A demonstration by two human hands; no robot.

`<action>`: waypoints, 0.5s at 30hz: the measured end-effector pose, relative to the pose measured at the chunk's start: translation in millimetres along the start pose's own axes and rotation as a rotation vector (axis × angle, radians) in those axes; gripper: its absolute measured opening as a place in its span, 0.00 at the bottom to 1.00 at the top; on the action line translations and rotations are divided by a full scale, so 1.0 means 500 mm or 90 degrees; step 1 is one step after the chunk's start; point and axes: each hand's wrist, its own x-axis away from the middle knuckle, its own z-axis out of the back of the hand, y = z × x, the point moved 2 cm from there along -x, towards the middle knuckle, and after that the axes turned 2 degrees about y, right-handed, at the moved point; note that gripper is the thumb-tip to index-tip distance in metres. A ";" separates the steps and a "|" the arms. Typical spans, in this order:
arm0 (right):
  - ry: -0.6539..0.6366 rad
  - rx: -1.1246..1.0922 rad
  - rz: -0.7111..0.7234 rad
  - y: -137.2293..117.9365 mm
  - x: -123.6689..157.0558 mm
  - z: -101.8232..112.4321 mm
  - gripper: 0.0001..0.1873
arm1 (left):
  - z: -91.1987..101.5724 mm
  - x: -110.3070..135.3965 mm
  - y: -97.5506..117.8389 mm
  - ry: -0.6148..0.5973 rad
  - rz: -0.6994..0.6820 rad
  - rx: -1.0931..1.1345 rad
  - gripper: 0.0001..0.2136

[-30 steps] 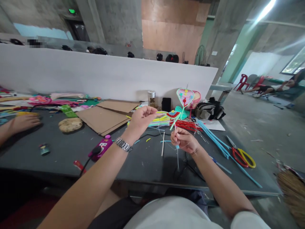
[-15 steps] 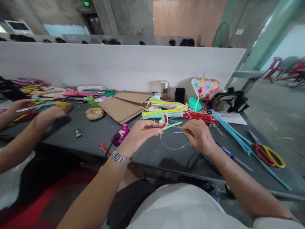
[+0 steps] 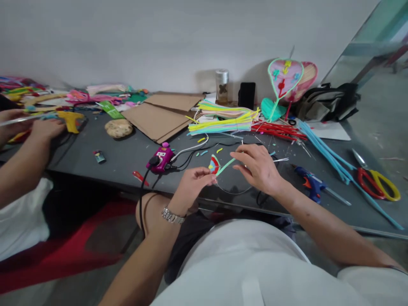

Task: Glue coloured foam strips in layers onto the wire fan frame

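Note:
My left hand (image 3: 196, 187), with a metal watch on its wrist, pinches a small fan-shaped piece (image 3: 214, 165) of fuzzy pipe cleaner in red, yellow and blue bands with a green edge. From its base a green pipe cleaner strip (image 3: 225, 166) slants up toward my right hand (image 3: 256, 165). Thumb and forefinger of that hand stand apart around the strip's end; its other fingers are partly hidden. A thin wire (image 3: 234, 193) hangs in a loop between both hands. Behind them lie short coloured snippets (image 3: 204, 152).
A blue glue gun (image 3: 312, 182) and scissors (image 3: 378, 182) lie at right. A purple power strip (image 3: 161, 158) sits left, its cord over the edge. Pipe cleaner bundles (image 3: 223, 123), cardboard (image 3: 159, 117) and a jar (image 3: 222, 87) stand behind. A co-worker's hands (image 3: 44, 127) are near a yellow glue gun (image 3: 72, 121).
My view has tilted down. My right hand has loosened its pinch at the green strip and its fingers have spread. The left hand still holds the banded piece.

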 end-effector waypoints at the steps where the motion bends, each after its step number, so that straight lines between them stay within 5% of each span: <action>1: -0.025 -0.014 0.008 0.001 0.001 -0.010 0.13 | -0.005 0.002 -0.017 -0.001 0.012 0.016 0.09; 7: -0.182 -0.103 -0.001 0.019 -0.014 -0.045 0.09 | -0.022 0.014 -0.048 -0.013 0.055 0.021 0.08; 15: -0.168 -0.157 -0.017 -0.028 -0.024 -0.033 0.09 | -0.030 0.019 -0.049 0.036 0.107 -0.020 0.07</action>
